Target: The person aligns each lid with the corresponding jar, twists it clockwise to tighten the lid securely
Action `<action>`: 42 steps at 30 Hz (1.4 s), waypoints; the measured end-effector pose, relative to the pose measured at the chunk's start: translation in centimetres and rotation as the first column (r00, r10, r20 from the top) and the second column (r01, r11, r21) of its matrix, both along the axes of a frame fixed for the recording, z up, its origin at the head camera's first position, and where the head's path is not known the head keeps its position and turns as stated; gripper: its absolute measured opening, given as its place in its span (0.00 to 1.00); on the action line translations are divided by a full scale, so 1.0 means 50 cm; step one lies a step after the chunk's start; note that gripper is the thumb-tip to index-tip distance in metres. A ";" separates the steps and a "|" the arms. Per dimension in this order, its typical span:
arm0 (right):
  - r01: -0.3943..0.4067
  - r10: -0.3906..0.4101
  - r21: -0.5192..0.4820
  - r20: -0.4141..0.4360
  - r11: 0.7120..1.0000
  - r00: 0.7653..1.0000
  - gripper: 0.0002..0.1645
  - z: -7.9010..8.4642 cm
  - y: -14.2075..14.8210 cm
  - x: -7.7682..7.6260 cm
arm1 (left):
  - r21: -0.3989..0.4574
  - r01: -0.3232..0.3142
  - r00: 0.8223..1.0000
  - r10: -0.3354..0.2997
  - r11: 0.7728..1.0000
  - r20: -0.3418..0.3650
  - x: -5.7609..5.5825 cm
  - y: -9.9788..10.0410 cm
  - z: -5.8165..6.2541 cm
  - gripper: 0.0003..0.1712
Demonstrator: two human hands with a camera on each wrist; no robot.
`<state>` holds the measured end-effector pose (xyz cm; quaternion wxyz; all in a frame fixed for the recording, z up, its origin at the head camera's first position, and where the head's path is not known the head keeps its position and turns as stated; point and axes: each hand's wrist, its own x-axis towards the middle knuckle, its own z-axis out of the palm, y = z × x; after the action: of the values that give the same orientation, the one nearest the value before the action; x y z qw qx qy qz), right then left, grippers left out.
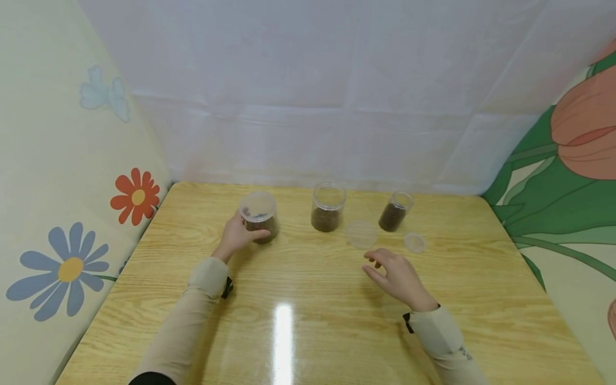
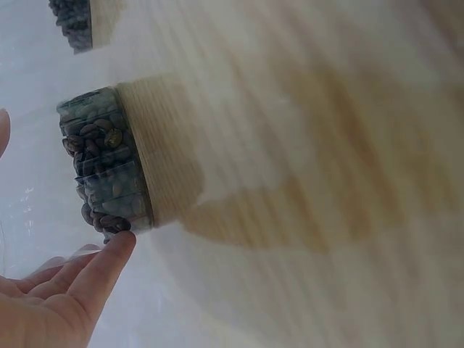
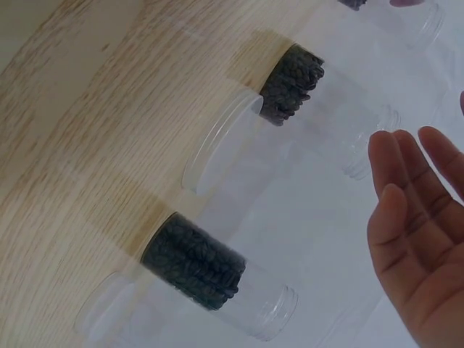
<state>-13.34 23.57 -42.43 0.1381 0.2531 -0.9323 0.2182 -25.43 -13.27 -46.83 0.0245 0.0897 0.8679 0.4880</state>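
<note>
At the left of the table, my left hand (image 1: 237, 235) holds a clear round jar (image 1: 269, 227) part-filled with dark brown beans, its thumb across the front. A translucent lid (image 1: 258, 205) covers this jar. The left wrist view shows a fingertip against the jar near the beans (image 2: 105, 159). My right hand (image 1: 397, 275) hovers above the table, fingers loosely bent and holding nothing. Beyond it stand an uncovered wide jar (image 1: 326, 216) and a narrower uncovered jar (image 1: 393, 216), both with dark beans. A larger round lid (image 1: 361, 234) and a smaller lid (image 1: 415, 243) lie near them.
The wood-grain table (image 1: 327, 331) carries a bright light reflection near its front. A white cloth (image 1: 308, 107) hangs behind its back edge. Painted flower panels (image 1: 72, 270) flank the table on the left and right.
</note>
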 end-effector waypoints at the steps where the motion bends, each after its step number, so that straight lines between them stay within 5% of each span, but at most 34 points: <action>1: 0.000 0.000 0.000 -0.001 1.000 1.000 0.12 0.000 0.000 0.000 | -0.002 -0.005 1.000 0.005 1.000 0.005 -0.003 -0.001 0.001 0.57; 27: -0.001 0.001 0.000 -0.003 1.000 1.000 0.12 -0.007 0.002 -0.002 | 0.065 -0.035 0.997 0.030 0.997 0.077 -0.053 -0.006 0.000 0.60; 42: 0.007 -0.007 0.000 0.026 1.000 1.000 0.11 -0.004 -0.001 -0.003 | 0.026 -0.041 0.993 0.037 0.999 0.113 -0.020 -0.011 0.012 0.64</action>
<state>-13.48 23.53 -42.65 0.1267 0.2467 -0.9350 0.2211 -26.43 -13.84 -46.21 0.0625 0.0454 0.8596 0.5050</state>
